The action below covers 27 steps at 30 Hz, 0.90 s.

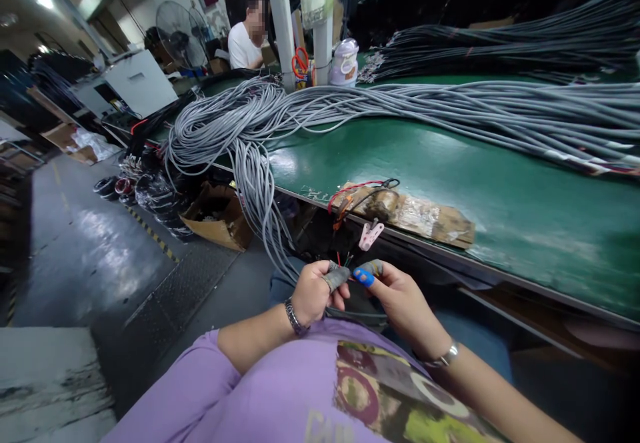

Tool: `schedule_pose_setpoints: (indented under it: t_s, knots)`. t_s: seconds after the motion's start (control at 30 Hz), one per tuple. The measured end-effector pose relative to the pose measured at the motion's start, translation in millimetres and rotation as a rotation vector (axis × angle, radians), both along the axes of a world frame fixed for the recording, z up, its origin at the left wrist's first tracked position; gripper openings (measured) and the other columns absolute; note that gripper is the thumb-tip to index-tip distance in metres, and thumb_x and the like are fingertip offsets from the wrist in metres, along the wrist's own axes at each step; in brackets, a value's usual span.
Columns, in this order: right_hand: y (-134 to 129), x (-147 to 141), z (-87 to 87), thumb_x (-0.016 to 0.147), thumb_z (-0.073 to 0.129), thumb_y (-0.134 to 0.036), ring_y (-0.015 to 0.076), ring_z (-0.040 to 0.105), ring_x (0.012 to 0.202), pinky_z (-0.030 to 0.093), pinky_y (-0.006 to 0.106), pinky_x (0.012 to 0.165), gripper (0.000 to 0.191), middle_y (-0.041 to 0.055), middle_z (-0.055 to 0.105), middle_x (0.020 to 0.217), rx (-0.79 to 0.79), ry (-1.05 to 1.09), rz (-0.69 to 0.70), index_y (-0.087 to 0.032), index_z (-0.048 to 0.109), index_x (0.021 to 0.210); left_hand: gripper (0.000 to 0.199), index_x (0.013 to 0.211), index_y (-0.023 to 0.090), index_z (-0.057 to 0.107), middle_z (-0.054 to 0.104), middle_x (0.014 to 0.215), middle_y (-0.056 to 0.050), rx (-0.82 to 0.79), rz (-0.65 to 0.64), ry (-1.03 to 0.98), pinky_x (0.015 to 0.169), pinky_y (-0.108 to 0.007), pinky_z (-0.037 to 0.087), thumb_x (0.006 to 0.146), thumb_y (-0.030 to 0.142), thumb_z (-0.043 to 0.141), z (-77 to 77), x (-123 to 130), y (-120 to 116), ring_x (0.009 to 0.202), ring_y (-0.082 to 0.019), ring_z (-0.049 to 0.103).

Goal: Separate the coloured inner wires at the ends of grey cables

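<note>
Box (213, 231) on floor (100, 249), contents unclear; cables (257, 179) overhang table's (500, 183) near edge; left hand (316, 291), right hand (403, 296) pinching thin wires (349, 261).

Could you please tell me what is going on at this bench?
The person's left hand and right hand meet at the fingertips, pinching thin wires just off the edge of the green table. Gray cables lie across it, some hanging over. A co-worker sits beyond.
</note>
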State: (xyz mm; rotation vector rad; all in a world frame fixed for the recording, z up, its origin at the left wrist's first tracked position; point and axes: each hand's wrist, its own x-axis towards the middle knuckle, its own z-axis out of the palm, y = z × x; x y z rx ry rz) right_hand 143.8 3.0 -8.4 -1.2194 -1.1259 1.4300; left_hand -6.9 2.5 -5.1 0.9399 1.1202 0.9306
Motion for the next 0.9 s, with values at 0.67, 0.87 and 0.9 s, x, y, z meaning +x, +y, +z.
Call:
schedule_pose_setpoints:
  t_s: [0.67, 0.87, 0.9]
  knots:
    - [15, 1, 9.6, 0.070, 0.072, -0.048, 0.0143, 0.052, 0.063, 0.043, 0.027, 0.061, 0.031, 0.0014, 0.062, 0.067, 0.013, -0.012, 0.195, -0.018, 0.065, 0.071, 0.033, 0.060, 0.016, 0.052, 0.054, 0.050, 0.002, 0.025, -0.144, 0.103, 0.034, -0.018, 0.026, 0.073, 0.045, 0.062, 1.0, -3, -3, 0.032, -0.005, 0.042]
    - [9, -4, -1.0, 0.070, 0.072, -0.047, 0.0160, 0.055, 0.068, 0.045, 0.029, 0.067, 0.029, 0.0017, 0.063, 0.072, -0.023, 0.037, 0.065, -0.020, 0.065, 0.074, 0.036, 0.061, 0.016, 0.053, 0.054, 0.051, 0.002, 0.067, -0.107, 0.135, 0.036, -0.018, 0.029, 0.077, 0.047, 0.060, 5.0, -2, -5, 0.035, -0.006, 0.045]
    - [9, -4, -1.4, 0.069, 0.073, -0.047, 0.0158, 0.055, 0.069, 0.045, 0.028, 0.067, 0.029, 0.0014, 0.063, 0.073, -0.037, 0.053, 0.053, -0.020, 0.065, 0.074, 0.036, 0.060, 0.016, 0.053, 0.054, 0.051, 0.002, 0.079, -0.103, 0.137, 0.037, -0.018, 0.030, 0.077, 0.047, 0.059, 5.2, -2, -5, 0.035, -0.006, 0.045]
